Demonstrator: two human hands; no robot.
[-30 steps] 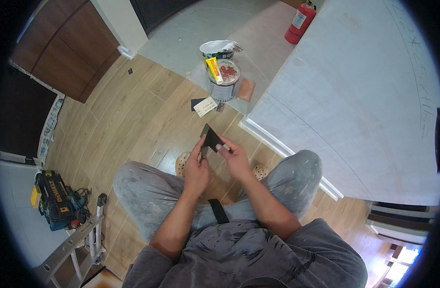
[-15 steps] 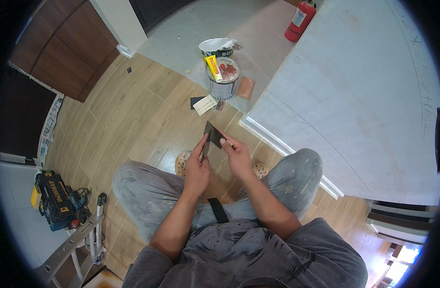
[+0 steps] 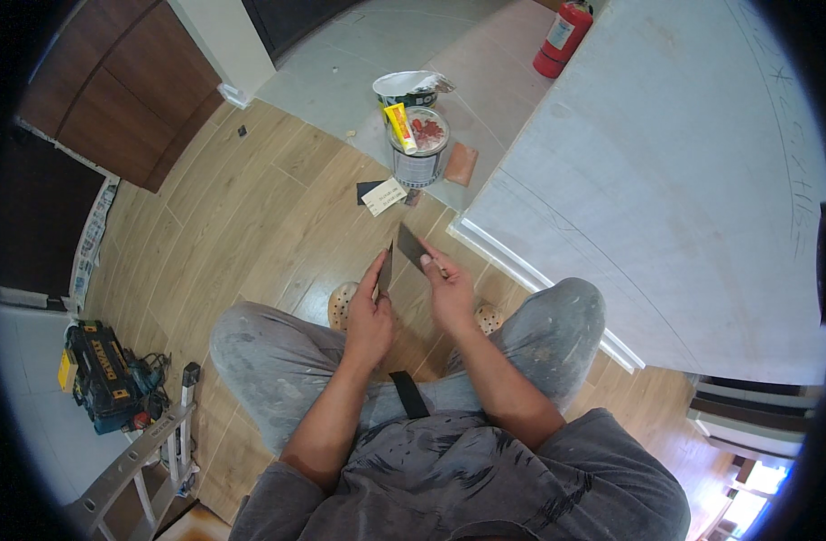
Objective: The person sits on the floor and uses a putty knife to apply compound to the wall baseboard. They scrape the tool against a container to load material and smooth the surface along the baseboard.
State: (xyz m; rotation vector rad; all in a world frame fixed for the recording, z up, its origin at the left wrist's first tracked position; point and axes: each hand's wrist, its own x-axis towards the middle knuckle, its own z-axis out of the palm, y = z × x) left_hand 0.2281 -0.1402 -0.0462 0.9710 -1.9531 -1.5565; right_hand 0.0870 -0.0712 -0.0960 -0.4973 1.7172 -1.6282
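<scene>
My left hand is closed on a flat dark putty blade, which stands nearly edge-on. A second flat dark putty blade is gripped in my right hand, its broad face showing and its thumb side pressed against it. The two blades are close together but apart, above the wood-look floor between my knees. Beyond them is a lidded tub with reddish smears on top. A yellow tube lies across that lid.
Behind the tub stands an open bucket. A cream card and a reddish-brown block lie near it. To the right is a pale wall panel, with a fire extinguisher behind. A toolbox and ladder are at left.
The two blades were touching or crossing half a second ago. Now they are separated, my right hand having shifted slightly to the right and the left blade turned more edge-on.
</scene>
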